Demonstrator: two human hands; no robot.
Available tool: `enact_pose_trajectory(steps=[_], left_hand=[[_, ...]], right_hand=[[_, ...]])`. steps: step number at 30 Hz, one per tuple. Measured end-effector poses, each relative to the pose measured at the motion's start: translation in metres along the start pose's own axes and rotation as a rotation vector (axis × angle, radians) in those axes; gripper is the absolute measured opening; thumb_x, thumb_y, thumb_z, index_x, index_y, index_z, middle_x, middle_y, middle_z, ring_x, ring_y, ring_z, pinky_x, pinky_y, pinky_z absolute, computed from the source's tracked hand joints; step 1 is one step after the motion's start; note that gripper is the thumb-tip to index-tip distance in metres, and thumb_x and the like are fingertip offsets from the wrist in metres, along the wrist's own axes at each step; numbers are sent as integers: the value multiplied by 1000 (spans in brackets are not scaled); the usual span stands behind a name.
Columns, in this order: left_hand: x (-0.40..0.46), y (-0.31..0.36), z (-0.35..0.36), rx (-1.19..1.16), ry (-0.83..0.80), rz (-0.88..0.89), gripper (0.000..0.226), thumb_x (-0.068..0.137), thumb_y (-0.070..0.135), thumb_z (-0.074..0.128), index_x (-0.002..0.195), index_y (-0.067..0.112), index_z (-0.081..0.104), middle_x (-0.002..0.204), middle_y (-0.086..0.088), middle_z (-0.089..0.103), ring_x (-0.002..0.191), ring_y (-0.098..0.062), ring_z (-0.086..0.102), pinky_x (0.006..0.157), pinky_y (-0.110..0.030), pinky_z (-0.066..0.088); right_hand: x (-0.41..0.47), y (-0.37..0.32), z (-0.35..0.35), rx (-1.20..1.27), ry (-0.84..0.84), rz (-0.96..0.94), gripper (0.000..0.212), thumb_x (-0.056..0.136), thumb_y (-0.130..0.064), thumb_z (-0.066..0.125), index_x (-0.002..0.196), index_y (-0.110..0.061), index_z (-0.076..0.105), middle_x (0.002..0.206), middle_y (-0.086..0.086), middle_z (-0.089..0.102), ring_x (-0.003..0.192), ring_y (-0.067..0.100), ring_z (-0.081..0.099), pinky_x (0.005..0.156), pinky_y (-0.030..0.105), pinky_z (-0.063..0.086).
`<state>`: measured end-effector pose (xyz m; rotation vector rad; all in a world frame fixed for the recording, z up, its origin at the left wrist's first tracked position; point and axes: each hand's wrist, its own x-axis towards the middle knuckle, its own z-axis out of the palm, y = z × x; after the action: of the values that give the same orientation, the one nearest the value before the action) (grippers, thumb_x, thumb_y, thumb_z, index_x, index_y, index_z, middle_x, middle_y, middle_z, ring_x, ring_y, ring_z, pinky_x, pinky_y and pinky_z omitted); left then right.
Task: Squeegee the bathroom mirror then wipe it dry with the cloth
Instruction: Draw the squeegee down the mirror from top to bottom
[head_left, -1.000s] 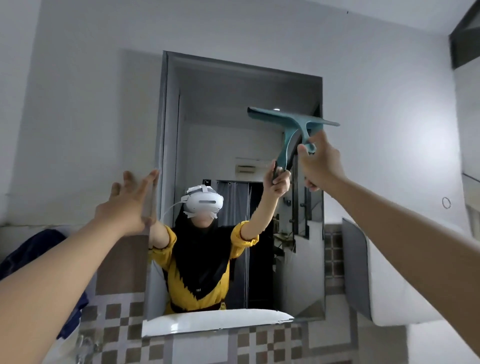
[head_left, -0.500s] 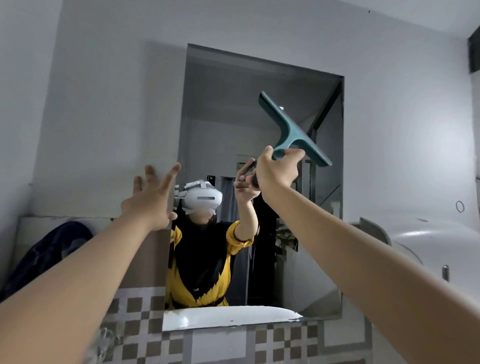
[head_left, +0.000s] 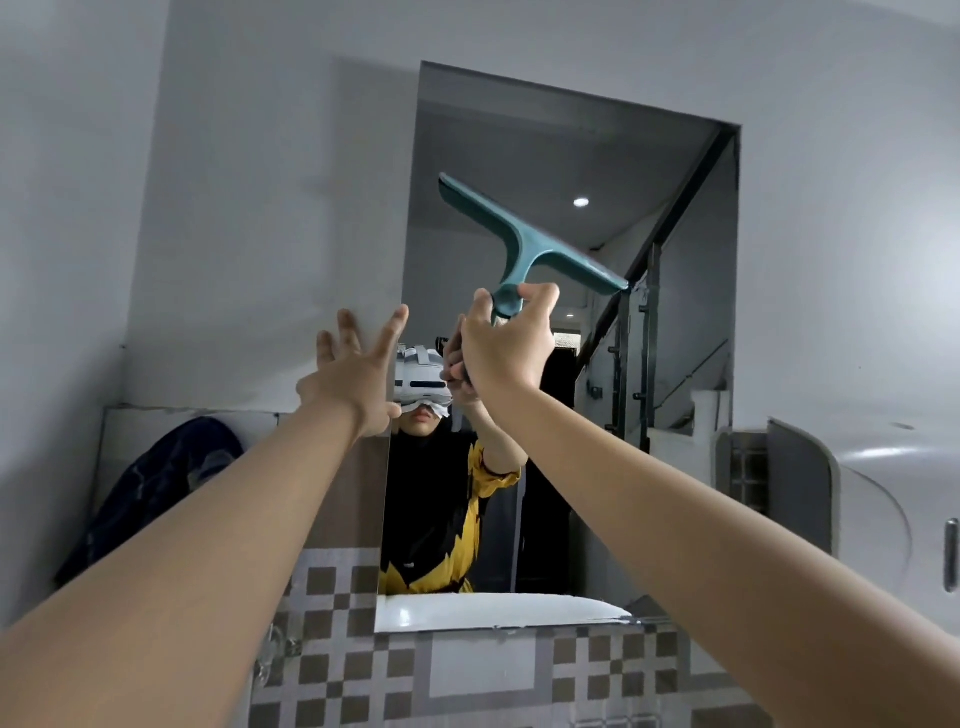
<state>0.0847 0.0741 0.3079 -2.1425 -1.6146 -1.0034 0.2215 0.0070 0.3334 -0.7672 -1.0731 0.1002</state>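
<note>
The rectangular mirror (head_left: 675, 218) hangs on the white wall ahead and reflects a person in yellow and black. My right hand (head_left: 506, 348) grips the handle of a teal squeegee (head_left: 524, 244), whose blade slants from upper left down to lower right in front of the glass; whether the blade touches the mirror I cannot tell. My left hand (head_left: 356, 371) is raised at the mirror's left edge with fingers spread, palm toward the edge. A dark blue cloth (head_left: 156, 488) hangs at the lower left, against the wall.
A band of brown and white checkered tiles (head_left: 467, 670) runs below the mirror. A curved white cabinet (head_left: 872, 499) sticks out from the wall on the right. The mirror's bottom reflects a white rim (head_left: 493, 610).
The squeegee has gone from level at the mirror's upper right to slanted and further left. My right hand moved left, close to my left hand. The view has shifted left.
</note>
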Motion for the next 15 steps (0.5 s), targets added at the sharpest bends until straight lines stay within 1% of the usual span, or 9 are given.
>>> enact_pose_trajectory(steps=[2,4,6,9,11,13,15], left_hand=[[0,0,0,-1,-7,-5,110,85,29,65,133,54,-31,154,-14,-29,144,-40,-12,107,-62,29],[0,1,-1,5,-13,-14,110,85,29,65,133,54,-31,154,-13,-29,144,-40,-12,107,-63,29],[-1,3,-1,22,-17,-23,111,85,30,65,133,53,-32,154,-13,-29,144,-40,-11,107,-63,30],[-1,4,-2,38,-22,-35,111,85,30,65,133,52,-33,155,-14,-28,144,-41,-10,107,-63,29],[-1,4,-2,45,-16,-36,111,85,31,65,133,53,-33,155,-14,-27,144,-42,-8,107,-63,29],[-2,5,-2,56,-11,-40,110,85,32,65,133,53,-33,156,-14,-26,145,-42,-7,107,-62,31],[-3,6,-2,64,-15,-52,110,86,32,64,133,52,-33,156,-14,-25,145,-42,-6,106,-62,32]], right_hand=[[-1,6,-2,-44,-4,-21,22,92,-29,56,102,-22,38,92,9,64,56,30,65,40,29,51],[-1,10,-5,-70,-2,-31,22,90,-32,57,99,-28,37,90,10,66,61,33,67,47,39,57],[1,11,-9,-86,0,-35,23,89,-34,59,99,-31,38,87,13,67,62,35,67,51,45,59],[2,14,-16,-113,-23,-77,24,88,-33,62,101,-28,43,86,9,68,63,33,67,54,46,59],[0,20,-18,-141,-90,-130,25,86,-35,64,102,-29,46,84,8,70,63,31,68,57,47,60],[-2,26,-19,-158,-159,-149,28,83,-40,64,103,-35,46,83,9,71,63,32,68,55,50,59],[1,27,-25,-195,-187,-183,30,83,-41,64,106,-35,47,84,9,71,61,31,68,53,48,59]])
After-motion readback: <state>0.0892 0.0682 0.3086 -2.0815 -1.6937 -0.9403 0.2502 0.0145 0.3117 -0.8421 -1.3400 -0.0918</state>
